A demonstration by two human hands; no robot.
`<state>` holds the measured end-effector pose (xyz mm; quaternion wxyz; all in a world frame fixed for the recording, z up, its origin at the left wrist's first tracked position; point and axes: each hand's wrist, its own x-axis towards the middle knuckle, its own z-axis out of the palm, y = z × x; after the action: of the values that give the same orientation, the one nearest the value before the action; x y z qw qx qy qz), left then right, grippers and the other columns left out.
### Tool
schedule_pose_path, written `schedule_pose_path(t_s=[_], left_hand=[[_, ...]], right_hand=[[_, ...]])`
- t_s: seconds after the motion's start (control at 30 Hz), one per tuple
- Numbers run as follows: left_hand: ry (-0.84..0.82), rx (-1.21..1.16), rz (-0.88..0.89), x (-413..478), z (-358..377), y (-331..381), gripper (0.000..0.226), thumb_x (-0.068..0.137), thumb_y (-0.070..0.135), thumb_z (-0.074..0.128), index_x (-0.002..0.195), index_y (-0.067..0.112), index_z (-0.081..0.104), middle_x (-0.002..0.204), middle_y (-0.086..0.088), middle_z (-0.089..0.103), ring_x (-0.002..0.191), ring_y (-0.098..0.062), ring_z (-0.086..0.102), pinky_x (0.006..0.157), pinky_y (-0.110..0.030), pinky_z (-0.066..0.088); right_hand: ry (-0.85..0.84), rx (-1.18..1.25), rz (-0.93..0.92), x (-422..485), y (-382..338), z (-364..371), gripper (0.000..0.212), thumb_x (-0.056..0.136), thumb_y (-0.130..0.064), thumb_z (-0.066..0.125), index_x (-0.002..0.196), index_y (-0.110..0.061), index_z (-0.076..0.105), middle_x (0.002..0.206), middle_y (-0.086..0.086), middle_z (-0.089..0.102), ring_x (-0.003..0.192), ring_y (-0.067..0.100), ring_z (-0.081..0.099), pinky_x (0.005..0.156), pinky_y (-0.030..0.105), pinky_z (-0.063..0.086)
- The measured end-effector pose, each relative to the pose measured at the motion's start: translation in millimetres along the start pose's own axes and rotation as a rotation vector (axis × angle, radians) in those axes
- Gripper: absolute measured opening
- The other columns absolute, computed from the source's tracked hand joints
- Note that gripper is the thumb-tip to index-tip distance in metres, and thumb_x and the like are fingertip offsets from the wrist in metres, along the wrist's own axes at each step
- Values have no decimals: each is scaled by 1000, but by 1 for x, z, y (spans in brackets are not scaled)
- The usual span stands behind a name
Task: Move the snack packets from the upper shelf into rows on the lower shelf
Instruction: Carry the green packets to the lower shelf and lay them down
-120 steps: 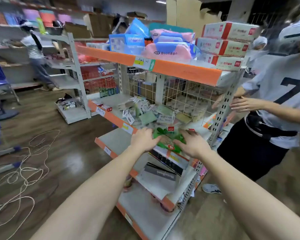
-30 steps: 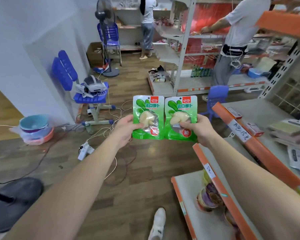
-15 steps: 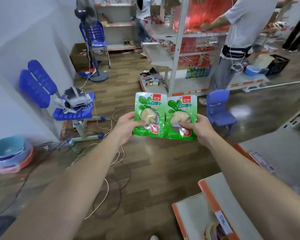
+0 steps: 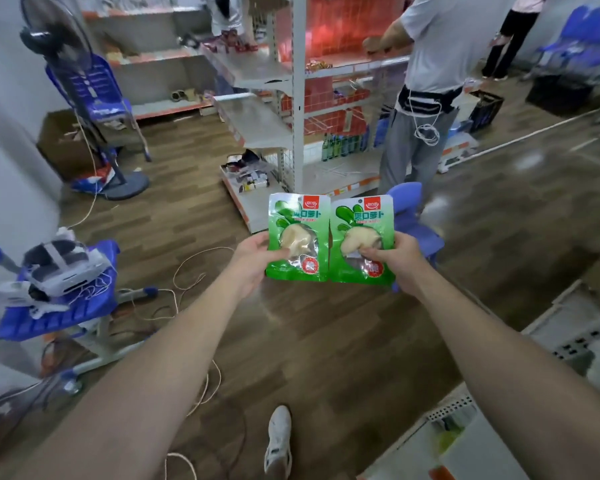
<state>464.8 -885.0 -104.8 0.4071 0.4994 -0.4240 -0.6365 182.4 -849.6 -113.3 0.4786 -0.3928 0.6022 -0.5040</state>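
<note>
Head view: the fingers (image 4: pixel 272 252) of your left hand (image 4: pixel 253 258) pinch the left snack packet (image 4: pixel 298 237) at its lower left edge, thumb on the front face, the rest hidden behind. Your right hand (image 4: pixel 400 261) pinches the right snack packet (image 4: pixel 362 237) in the same way at its lower right, thumb across the clear window. Both packets stand upright with their faces toward you, inner edges touching or nearly so, held out over the wooden floor (image 4: pixel 326 341) and resting on no shelf.

Four seconds ago both hands were down among the heap on the rack; now the pair is lifted clear, and the rack has slid away to the right, so only a grey corner of the shelf unit (image 4: pixel 568 327) shows. Over the last second your grip and the side-by-side pairing have not altered; only your gaze has swung further off the rack.

The pick-up looks done and the placing not begun; the lower shelf and its rows are out of sight, so you will likely need to turn back right and down.

Further out: your shoe (image 4: pixel 278 441) below; a blue chair (image 4: pixel 59 310) carrying a headset (image 4: pixel 63 265) at left; another person (image 4: pixel 426 64) working at a separate rack beyond.
</note>
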Motion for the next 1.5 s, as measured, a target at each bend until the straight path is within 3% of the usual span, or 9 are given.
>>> schedule_pose_path(t_s=[0.1,0.23,0.4,0.53,0.8,0.97,1.13,1.27,1.5], left_hand=[[-80,10,-35,67,4,20,54,77,-11,75,127,4,62,111,-10,75,102,-29,72,93,-47,57],[-193,38,-99,148,18,47,49,78,-10,75,122,7,62,110,-10,75,99,-26,73,89,-46,58],[-341,94,-143,234,58,66,59,76,-5,77,130,8,58,114,-9,74,103,-27,72,94,-50,56],[-433,119,-151,284,109,70,58,75,-4,78,128,9,60,113,-10,74,103,-28,72,93,-50,56],[-602,199,-156,390,252,64,43,81,-10,73,119,6,62,111,-14,74,101,-28,73,89,-44,59],[-722,218,-168,455,358,60,39,84,-14,67,116,7,64,111,-16,73,98,-30,72,85,-40,61],[-824,283,-200,509,469,52,44,83,-14,67,124,0,60,116,-21,71,100,-33,71,88,-44,59],[-927,312,-219,528,552,45,39,83,-16,65,117,3,62,104,-17,75,89,-28,74,79,-39,62],[-1072,401,-250,550,680,25,41,82,-16,66,117,4,62,109,-18,74,95,-28,73,86,-41,60]], right_hand=[[80,13,15,46,-7,0,37,75,1,82,110,-4,70,106,16,75,95,34,73,83,47,60],[154,16,17,98,-16,-7,36,76,-2,82,110,-5,70,104,15,76,94,37,73,61,33,61],[303,67,64,147,-18,-38,35,75,-1,83,108,-8,72,100,12,77,93,32,74,86,54,58],[418,109,82,173,-20,-77,36,73,0,84,106,-6,72,100,13,77,94,32,73,88,50,59],[589,168,109,232,-25,-175,39,79,0,80,115,-5,68,105,11,75,94,26,73,76,35,61],[669,198,110,281,-28,-254,36,80,-1,78,114,-6,68,106,12,75,94,25,73,75,34,61],[774,209,143,311,-24,-344,34,78,-10,83,109,-14,70,102,4,77,96,24,74,86,45,60],[879,245,153,320,-17,-402,38,75,-11,85,109,-17,70,103,2,77,98,24,74,88,46,59],[1043,269,167,323,-5,-489,42,74,-5,85,112,-16,71,104,2,77,101,24,72,94,44,57]])
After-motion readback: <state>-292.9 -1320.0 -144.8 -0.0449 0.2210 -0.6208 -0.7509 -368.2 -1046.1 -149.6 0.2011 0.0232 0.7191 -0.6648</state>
